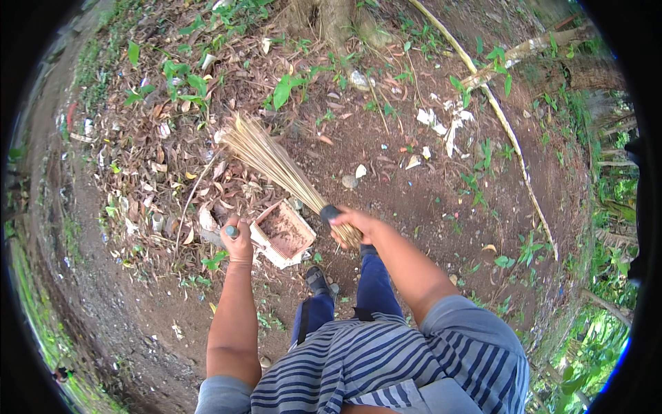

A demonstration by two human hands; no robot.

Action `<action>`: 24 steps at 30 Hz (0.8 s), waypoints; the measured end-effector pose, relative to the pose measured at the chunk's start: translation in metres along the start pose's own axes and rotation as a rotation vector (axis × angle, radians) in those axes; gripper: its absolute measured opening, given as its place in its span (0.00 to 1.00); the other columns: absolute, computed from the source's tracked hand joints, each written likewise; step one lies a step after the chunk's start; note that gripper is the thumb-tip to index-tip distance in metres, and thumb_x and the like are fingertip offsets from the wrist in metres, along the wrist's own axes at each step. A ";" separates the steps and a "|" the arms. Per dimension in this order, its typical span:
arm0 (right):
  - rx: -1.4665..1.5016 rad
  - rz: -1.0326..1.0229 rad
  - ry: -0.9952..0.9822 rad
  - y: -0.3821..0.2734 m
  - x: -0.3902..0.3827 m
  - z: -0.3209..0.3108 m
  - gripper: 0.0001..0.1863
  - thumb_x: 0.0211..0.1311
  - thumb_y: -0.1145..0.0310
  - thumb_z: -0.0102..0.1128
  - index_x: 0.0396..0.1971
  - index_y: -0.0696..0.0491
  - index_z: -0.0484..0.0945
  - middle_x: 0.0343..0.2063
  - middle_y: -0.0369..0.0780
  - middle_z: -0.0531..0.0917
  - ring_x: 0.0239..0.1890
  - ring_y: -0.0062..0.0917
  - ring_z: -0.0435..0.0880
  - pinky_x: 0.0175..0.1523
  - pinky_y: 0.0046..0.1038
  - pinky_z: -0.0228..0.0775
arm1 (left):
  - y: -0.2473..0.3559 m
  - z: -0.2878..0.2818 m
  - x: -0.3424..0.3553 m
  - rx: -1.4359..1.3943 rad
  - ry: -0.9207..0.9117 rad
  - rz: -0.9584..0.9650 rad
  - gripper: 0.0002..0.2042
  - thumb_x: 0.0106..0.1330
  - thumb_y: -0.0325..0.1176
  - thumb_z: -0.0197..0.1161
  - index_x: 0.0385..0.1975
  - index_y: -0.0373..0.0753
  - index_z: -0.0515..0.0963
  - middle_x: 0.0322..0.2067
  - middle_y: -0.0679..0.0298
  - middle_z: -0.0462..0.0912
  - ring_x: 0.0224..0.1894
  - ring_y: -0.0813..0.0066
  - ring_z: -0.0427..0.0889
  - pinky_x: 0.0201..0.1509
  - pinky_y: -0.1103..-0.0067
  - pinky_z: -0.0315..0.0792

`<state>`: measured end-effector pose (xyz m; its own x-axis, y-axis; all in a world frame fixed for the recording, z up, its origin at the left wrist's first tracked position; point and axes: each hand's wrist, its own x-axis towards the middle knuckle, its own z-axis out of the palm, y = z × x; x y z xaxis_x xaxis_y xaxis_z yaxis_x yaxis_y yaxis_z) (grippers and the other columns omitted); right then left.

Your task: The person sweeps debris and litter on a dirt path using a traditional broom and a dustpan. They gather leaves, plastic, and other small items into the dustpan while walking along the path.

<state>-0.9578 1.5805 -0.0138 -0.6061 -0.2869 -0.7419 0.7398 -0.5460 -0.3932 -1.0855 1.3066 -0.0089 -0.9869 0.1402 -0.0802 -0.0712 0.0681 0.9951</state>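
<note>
My right hand (352, 226) is wrapped round the dark-bound grip of a stick broom (279, 160). The broom's pale bristles fan out to the upper left, over dry leaves. My left hand (238, 241) is closed on an upright handle (232, 231) with a grey-green end. Just right of that hand sits a pinkish-white rectangular dustpan (301, 222) with ribbed sides and brown dirt in its bottom. The handle seems to belong to this dustpan, though their join is hidden. The bristle tips are apart from the dustpan.
Dry leaves (155, 172) and litter cover the ground at left. A tree trunk (334, 21) stands at the far side. White scraps (452, 124) lie to the right, before a long thin branch (507, 131). My sandaled foot (318, 281) is close behind the dustpan.
</note>
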 end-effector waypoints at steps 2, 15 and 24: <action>0.038 -0.031 0.020 0.000 -0.021 -0.016 0.30 0.50 0.71 0.54 0.55 0.45 0.55 0.25 0.43 0.75 0.21 0.28 0.76 0.24 0.32 0.73 | 0.001 0.003 0.009 -0.044 0.049 -0.056 0.12 0.53 0.25 0.47 0.10 0.38 0.57 0.11 0.74 0.56 0.17 0.87 0.53 0.18 0.82 0.47; 0.111 0.349 -0.155 -0.092 0.047 -0.038 0.08 0.48 0.68 0.55 0.23 0.57 0.69 0.18 0.40 0.74 0.19 0.27 0.74 0.26 0.29 0.73 | -0.004 0.037 -0.010 0.356 0.171 0.159 0.13 0.55 0.29 0.49 0.10 0.40 0.59 0.10 0.74 0.60 0.14 0.87 0.58 0.16 0.83 0.51; -0.304 0.508 0.033 -0.060 -0.044 -0.072 0.12 0.46 0.71 0.53 0.34 0.57 0.68 0.20 0.42 0.76 0.19 0.28 0.77 0.23 0.32 0.73 | 0.054 0.007 -0.155 -0.072 0.659 0.048 0.13 0.57 0.29 0.46 0.11 0.41 0.56 0.08 0.70 0.59 0.11 0.84 0.56 0.13 0.83 0.50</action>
<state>-0.9546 1.6827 0.0029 -0.1487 -0.4260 -0.8924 0.9883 -0.0954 -0.1192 -0.9359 1.2952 0.0570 -0.8696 -0.4938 -0.0065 -0.0115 0.0072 0.9999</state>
